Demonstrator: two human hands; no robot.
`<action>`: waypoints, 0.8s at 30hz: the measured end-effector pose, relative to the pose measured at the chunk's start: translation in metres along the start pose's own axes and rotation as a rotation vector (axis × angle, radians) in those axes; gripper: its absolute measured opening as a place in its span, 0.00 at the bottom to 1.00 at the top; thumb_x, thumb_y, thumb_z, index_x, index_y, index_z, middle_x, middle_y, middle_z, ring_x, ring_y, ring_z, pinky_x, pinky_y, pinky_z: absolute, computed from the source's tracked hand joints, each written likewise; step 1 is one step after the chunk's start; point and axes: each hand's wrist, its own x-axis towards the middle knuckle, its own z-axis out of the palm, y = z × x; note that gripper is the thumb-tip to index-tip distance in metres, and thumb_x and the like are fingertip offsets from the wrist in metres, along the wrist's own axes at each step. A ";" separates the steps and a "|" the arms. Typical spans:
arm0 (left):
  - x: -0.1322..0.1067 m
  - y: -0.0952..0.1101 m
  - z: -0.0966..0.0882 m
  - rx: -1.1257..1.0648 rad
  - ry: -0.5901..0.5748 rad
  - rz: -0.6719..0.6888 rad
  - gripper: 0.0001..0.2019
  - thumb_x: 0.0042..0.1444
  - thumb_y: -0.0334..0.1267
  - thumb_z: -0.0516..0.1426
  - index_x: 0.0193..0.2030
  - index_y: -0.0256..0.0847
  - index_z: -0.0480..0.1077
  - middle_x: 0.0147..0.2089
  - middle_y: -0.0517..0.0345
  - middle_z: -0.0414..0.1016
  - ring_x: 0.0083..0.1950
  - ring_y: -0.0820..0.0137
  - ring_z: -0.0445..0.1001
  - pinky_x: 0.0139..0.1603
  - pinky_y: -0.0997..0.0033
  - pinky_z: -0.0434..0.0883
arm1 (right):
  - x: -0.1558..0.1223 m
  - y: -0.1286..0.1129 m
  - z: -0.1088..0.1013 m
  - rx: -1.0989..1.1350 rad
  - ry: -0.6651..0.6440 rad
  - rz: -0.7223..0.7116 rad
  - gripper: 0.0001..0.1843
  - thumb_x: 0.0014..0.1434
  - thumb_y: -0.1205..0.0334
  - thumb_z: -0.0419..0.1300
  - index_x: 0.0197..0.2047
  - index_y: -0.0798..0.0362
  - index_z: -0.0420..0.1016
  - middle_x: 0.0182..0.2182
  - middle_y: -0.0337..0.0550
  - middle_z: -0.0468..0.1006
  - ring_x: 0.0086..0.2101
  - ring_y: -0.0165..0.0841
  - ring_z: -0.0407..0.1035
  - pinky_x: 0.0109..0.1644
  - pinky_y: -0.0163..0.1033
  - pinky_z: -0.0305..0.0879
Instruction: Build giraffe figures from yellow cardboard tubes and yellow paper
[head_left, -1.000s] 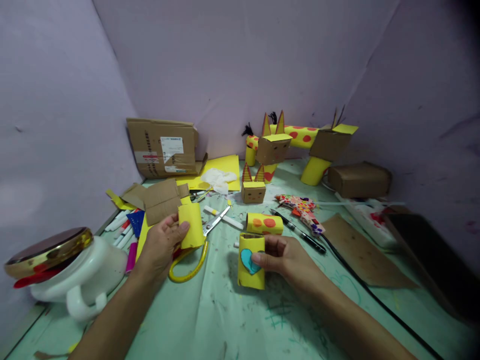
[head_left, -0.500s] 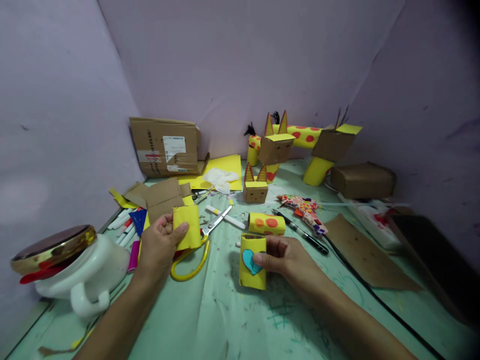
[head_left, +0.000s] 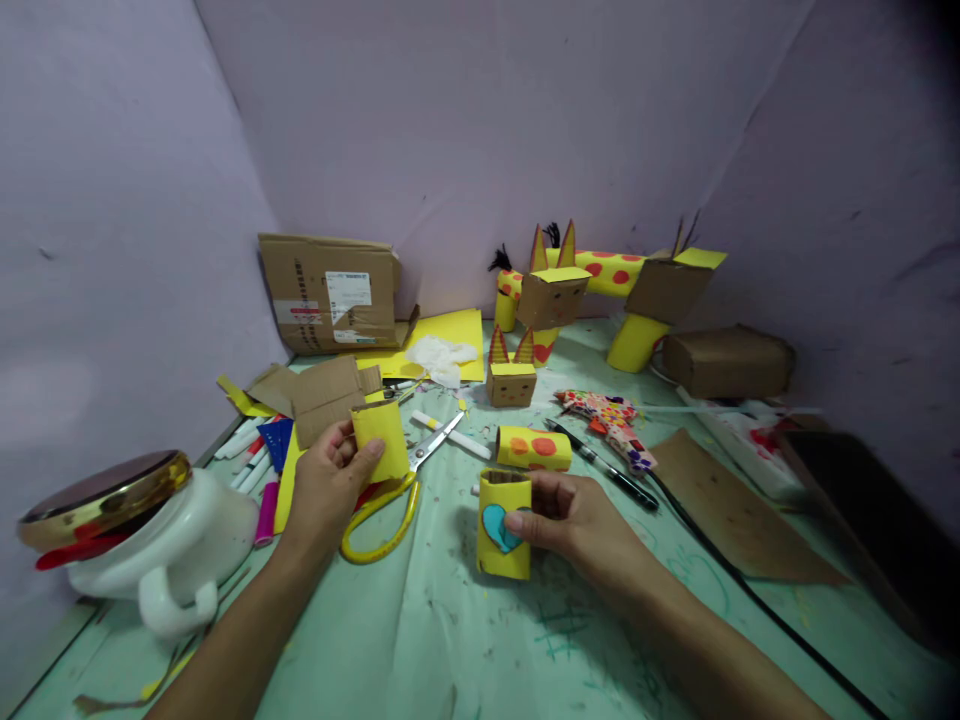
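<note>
My left hand (head_left: 337, 475) pinches a plain yellow piece (head_left: 379, 440), a flattened cardboard tube or folded card, with the thumb across its front. My right hand (head_left: 559, 515) grips a yellow paper-covered cardboard tube (head_left: 495, 555) from its right side; a blue heart shows on it, and the tube is upright. Behind that tube lies another yellow tube (head_left: 517, 443) with orange-red spots. Yellow-handled scissors (head_left: 420, 490) rest with blades apart just right of my left hand. A small cardboard animal head (head_left: 512, 388) with pointed ears sits farther back.
At the left stands a white mug (head_left: 202, 530) near several markers. A patterned glue gun (head_left: 607, 418) trails a black cord (head_left: 720, 565) on the right. A cardboard box (head_left: 300, 290) leans at the back wall, with spotted cardboard animals (head_left: 555, 295) at back right. A black pen (head_left: 600, 465) lies centre right.
My left hand has lifted the yellow piece slightly up and to the right, tilting it so its top edge shows. The heart tube in my right hand has turned slightly.
</note>
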 end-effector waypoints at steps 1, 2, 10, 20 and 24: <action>0.003 -0.002 0.000 0.005 0.010 0.000 0.17 0.47 0.32 0.61 0.46 0.40 0.68 0.38 0.58 0.79 0.31 0.73 0.78 0.29 0.77 0.76 | 0.000 0.000 0.000 -0.008 0.003 -0.002 0.18 0.38 0.59 0.71 0.34 0.58 0.79 0.25 0.43 0.77 0.31 0.40 0.72 0.36 0.44 0.69; 0.006 -0.004 -0.001 0.011 0.020 0.001 0.16 0.48 0.32 0.60 0.46 0.40 0.68 0.40 0.57 0.79 0.31 0.73 0.78 0.30 0.76 0.76 | 0.000 -0.001 0.000 -0.020 0.008 0.001 0.18 0.38 0.60 0.72 0.34 0.58 0.79 0.25 0.43 0.77 0.31 0.39 0.71 0.36 0.43 0.69; 0.027 -0.010 -0.019 0.160 0.172 0.006 0.18 0.51 0.36 0.58 0.49 0.35 0.66 0.38 0.49 0.78 0.33 0.65 0.78 0.36 0.63 0.77 | -0.002 -0.002 0.001 -0.048 -0.010 0.038 0.18 0.38 0.58 0.71 0.32 0.60 0.78 0.29 0.47 0.79 0.31 0.39 0.72 0.38 0.44 0.68; 0.015 -0.002 -0.020 0.541 0.441 0.380 0.24 0.51 0.38 0.56 0.57 0.40 0.63 0.60 0.48 0.64 0.61 0.56 0.61 0.64 0.52 0.55 | -0.002 -0.004 0.002 -0.043 -0.012 0.061 0.20 0.37 0.58 0.71 0.34 0.60 0.79 0.31 0.50 0.79 0.34 0.41 0.73 0.39 0.45 0.69; -0.020 0.001 -0.003 0.583 0.365 0.650 0.12 0.54 0.38 0.55 0.45 0.41 0.70 0.44 0.54 0.73 0.44 0.65 0.72 0.50 0.66 0.68 | -0.001 -0.003 0.002 -0.015 -0.027 0.060 0.20 0.37 0.59 0.71 0.34 0.60 0.79 0.32 0.51 0.80 0.34 0.41 0.74 0.40 0.45 0.69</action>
